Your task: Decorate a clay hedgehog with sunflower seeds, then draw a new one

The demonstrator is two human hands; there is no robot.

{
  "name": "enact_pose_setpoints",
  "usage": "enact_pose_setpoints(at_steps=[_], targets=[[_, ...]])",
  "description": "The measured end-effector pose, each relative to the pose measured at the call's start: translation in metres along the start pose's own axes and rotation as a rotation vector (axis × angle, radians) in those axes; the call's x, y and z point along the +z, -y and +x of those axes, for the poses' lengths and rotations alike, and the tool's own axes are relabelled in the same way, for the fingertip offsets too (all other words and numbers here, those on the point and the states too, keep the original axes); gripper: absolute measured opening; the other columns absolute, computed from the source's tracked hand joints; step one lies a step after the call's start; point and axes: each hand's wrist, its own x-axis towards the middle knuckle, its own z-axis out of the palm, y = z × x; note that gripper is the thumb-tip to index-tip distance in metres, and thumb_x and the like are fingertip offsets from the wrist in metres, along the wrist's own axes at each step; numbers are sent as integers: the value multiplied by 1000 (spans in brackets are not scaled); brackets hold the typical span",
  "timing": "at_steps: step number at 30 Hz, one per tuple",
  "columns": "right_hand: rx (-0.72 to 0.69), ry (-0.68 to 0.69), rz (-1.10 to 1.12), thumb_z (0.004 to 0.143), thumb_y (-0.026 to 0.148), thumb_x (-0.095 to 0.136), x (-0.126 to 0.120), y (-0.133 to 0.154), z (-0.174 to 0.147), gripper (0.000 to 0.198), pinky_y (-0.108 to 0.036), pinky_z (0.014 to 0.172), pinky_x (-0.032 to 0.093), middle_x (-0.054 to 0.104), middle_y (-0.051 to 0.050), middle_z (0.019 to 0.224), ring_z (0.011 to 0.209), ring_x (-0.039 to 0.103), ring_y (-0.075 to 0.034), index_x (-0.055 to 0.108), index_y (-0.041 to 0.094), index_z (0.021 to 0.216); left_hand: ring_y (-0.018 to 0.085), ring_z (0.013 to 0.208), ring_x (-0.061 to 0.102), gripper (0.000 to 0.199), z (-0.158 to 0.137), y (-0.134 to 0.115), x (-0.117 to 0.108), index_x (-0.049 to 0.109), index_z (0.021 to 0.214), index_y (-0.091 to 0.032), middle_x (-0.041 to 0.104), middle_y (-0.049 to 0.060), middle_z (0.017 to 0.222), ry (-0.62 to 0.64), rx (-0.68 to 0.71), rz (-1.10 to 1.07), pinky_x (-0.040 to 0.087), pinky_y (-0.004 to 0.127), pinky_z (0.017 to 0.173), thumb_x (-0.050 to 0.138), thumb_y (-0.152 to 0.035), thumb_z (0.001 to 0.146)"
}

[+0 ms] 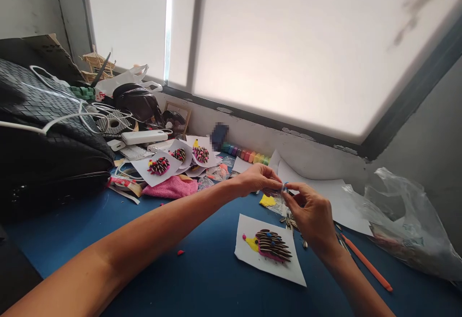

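Above the blue table, my left hand (257, 180) and my right hand (312, 213) meet fingertip to fingertip. Between them is a small bit of blue modelling clay (285, 187), apparently in clear plastic; the fingers cover most of it. Both hands are closed in a pinch. Below them lies a white card (252, 270) bearing a hedgehog (272, 246) with a yellow clay face, pink nose, dark striped seeds as spines and blue dots among them. Loose sunflower seeds (289, 221) are scattered behind the card, near a yellow clay piece (267, 200) on clear wrapping.
Finished-looking hedgehog cards (159, 167) and a pink cloth (171, 187) lie at the left, beside a black woven bag (54, 148). Coloured clay packs (247, 155) line the wall. On the right are an orange tool (366, 261) and a plastic bag (411, 230).
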Motion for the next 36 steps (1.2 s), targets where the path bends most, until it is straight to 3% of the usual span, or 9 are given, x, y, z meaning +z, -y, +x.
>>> enact_pose_setpoints(at_steps=[7, 14, 21, 28, 32, 36], targets=[[15, 9, -32, 82, 52, 55, -4, -5, 2, 35, -31, 51, 43, 69, -6, 61, 51, 62, -20, 71, 20, 82, 6, 53, 55, 17, -3, -5, -1, 65, 71, -8, 63, 0, 62, -55, 27, 46, 43, 18, 52, 80, -13, 65], [44, 23, -16, 81, 50, 54, -4, -13, 2, 40, -29, 47, 39, 66, -5, 55, 44, 55, -18, 74, 17, 87, 3, 49, 49, 7, -3, -5, -6, 68, 77, -9, 62, -1, 62, -17, 3, 90, 39, 17, 49, 73, -9, 71], [84, 47, 19, 81, 52, 55, -4, -12, 2, 41, -29, 47, 40, 68, -5, 57, 44, 58, -18, 75, 17, 86, 8, 55, 58, 32, -3, -5, -5, 66, 73, -9, 63, 0, 60, -21, -15, 112, 43, 21, 55, 89, -22, 55], [124, 75, 99, 79, 56, 56, -3, -7, 0, 44, -28, 46, 43, 68, -5, 53, 48, 62, -19, 75, 17, 81, 8, 57, 59, 39, -4, -7, -3, 58, 64, -10, 64, -1, 62, -63, 0, 81, 48, 23, 61, 91, -25, 50], [128, 43, 130, 78, 62, 57, -1, -4, 0, 52, -28, 45, 43, 71, -7, 60, 49, 63, -20, 76, 14, 89, 8, 56, 61, 36, -5, -7, -1, 58, 68, -10, 62, -2, 60, -66, 1, 69, 50, 24, 62, 89, -22, 55], [114, 16, 136, 77, 63, 59, 1, -1, -2, 52, -31, 55, 49, 76, -12, 79, 59, 67, -21, 75, 15, 88, 8, 54, 60, 34, -6, -5, 3, 56, 67, -10, 62, -1, 58, -50, 6, 81, 49, 22, 58, 86, -25, 61]])
